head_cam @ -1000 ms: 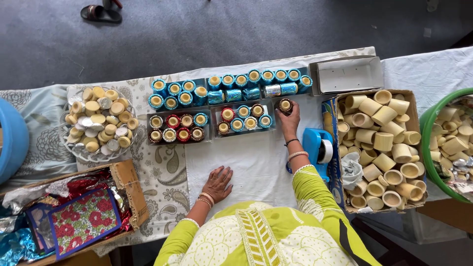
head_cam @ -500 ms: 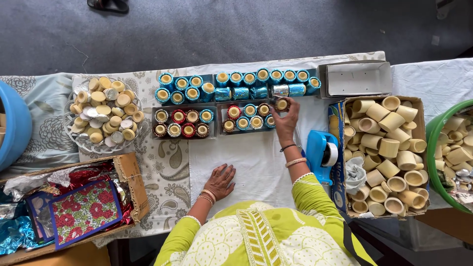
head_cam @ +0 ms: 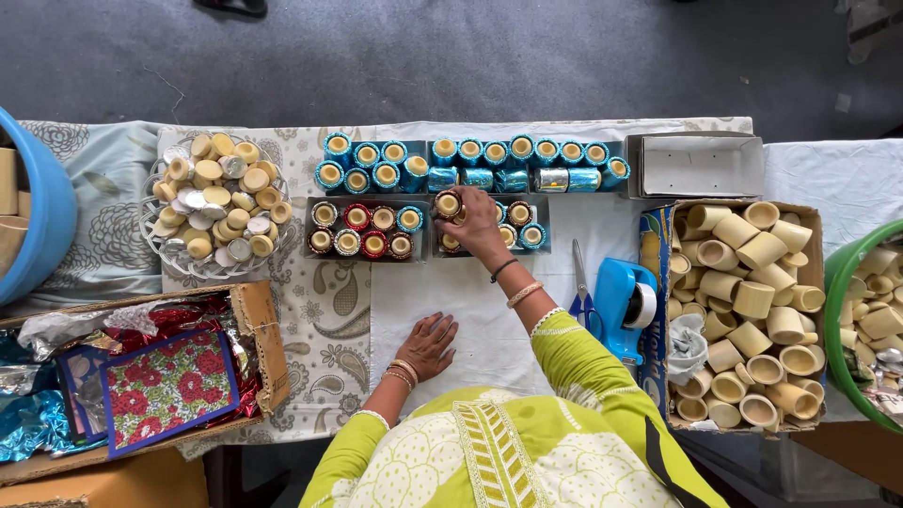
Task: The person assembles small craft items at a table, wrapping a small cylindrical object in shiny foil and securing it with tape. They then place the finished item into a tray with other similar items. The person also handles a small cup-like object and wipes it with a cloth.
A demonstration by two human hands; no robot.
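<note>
The gold-rimmed cup (head_cam: 448, 204) sits at the left end of the small tray (head_cam: 489, 226) in the middle row, and my right hand (head_cam: 478, 218) has its fingers (head_cam: 461, 213) closed around its rim from above. The tray lies on the desk (head_cam: 451, 310), just right of the matching tray of red and teal cups (head_cam: 362, 229), with the long rows of blue foil-wrapped cups (head_cam: 470, 162) right behind it.

My left hand (head_cam: 428, 343) rests flat on the white cloth, fingers spread, holding nothing; it steadies me while I lean forward.

To do this well I judge I should keep the cup upright, with its open mouth facing up like its neighbours, and pinch only the rim so the trim does not smudge or peel. The slots are tight, so I should come straight down rather than slide sideways, or I may knock the neighbouring cups out of line. The scissors (head_cam: 580, 287) and the blue tape dispenser (head_cam: 625, 306) lie clear of my forearm, near the cardboard box of plain cups (head_cam: 743, 310).
</note>
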